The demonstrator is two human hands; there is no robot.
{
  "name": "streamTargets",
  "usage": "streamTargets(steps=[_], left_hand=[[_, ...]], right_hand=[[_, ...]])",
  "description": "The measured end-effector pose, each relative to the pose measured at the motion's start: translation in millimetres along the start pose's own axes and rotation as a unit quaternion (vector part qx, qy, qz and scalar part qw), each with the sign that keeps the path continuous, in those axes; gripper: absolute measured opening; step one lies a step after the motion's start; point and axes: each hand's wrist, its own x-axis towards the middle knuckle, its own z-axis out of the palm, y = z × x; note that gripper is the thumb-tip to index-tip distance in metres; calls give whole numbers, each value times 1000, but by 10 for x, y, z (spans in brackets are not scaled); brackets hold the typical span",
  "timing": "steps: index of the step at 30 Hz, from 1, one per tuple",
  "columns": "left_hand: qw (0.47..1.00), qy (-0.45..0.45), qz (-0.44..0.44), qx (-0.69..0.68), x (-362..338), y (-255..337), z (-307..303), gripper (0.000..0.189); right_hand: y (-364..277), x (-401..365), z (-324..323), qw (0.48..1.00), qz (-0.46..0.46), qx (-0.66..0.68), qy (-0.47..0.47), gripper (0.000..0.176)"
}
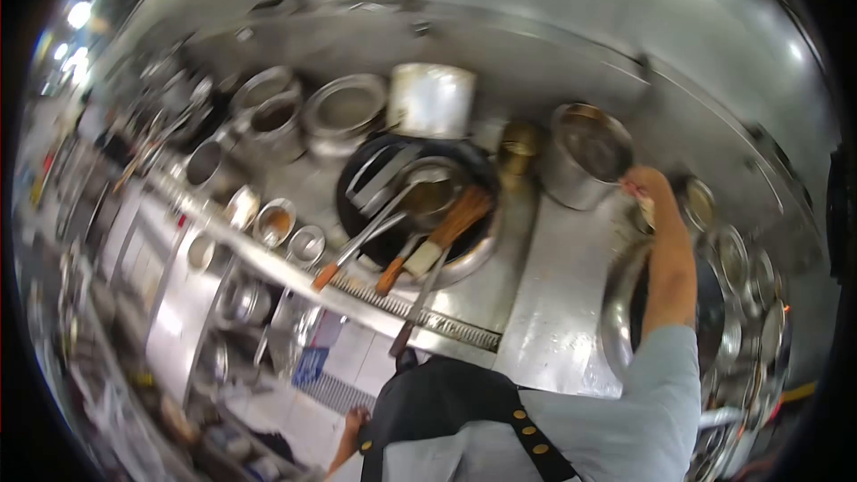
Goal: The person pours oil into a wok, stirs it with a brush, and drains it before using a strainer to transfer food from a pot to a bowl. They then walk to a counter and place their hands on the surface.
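The tall metal pot (585,161) stands on the steel counter (558,303), with the person's right hand (644,187) up at its right rim; the picture is too blurred for me to tell whether the fingers grip it or anything else. Left of the pot, past a brass-coloured container (518,148), a wok (484,257) holds a brush (466,212) and long-handled tools. Nearer the body, right of the pot, sits another wok (616,308), partly behind the forearm. The left hand (357,418) hangs low beside the apron (437,397), well apart from the pot, its grip unclear.
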Motion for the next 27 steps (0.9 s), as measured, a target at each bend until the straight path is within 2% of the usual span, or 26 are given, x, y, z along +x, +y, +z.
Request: streamTargets(steps=[1,3,4,7,9,10,11,12,14,15,16,17,19,22,24,25,27], left_hand=[[926,101,-233,-279,-139,202,14,14],[855,111,-402,-307,0,472,-81,12],[815,147,-419,-373,34,501,-69,16],[805,154,-415,-395,14,415,-109,20],[812,143,-414,-386,18,383,-138,23],[837,132,-403,-345,2,380,-143,22],[861,119,-390,-303,-29,381,-150,22],[849,102,-421,-303,-45,384,-185,22],[852,150,-325,-383,-175,-81,10,23],[940,71,-279,-184,-2,24,-64,24],[940,49,-249,-229,-7,6,-149,25],[943,31,-245,-221,43,-21,-181,25],[944,1,-240,-224,159,-88,-234,26],[927,-26,-234,-293,342,-240,-297,27],[883,-56,-229,-406,506,-329,-383,27],[881,-41,-248,-401,551,-338,-387,29],[874,-12,-287,-392,642,-356,-417,32]], right_hand=[[-89,-72,149,993,37,114,1,19],[-305,-344,537,985,-4,168,28,21],[-423,-344,669,987,-7,159,18,21],[-417,-289,831,970,-47,234,37,14],[-355,-233,819,947,-102,306,6,8],[-313,-256,833,946,-103,307,10,8],[-236,-276,874,912,-159,372,-74,6],[-129,-377,912,862,-213,435,-149,5],[-94,-541,1038,884,-223,411,-17,5],[28,-544,988,894,-334,288,-76,4],[3,-726,1045,895,-282,339,-68,4],[43,-750,1059,885,-283,366,-58,9],[14,-918,1108,869,-225,435,-68,10],[85,-1078,1128,850,-245,462,-63,6],[129,-1159,1155,828,-244,500,-71,4],[150,-1195,1170,807,-241,533,-83,2],[218,-1293,1217,795,-250,549,-64,3]])
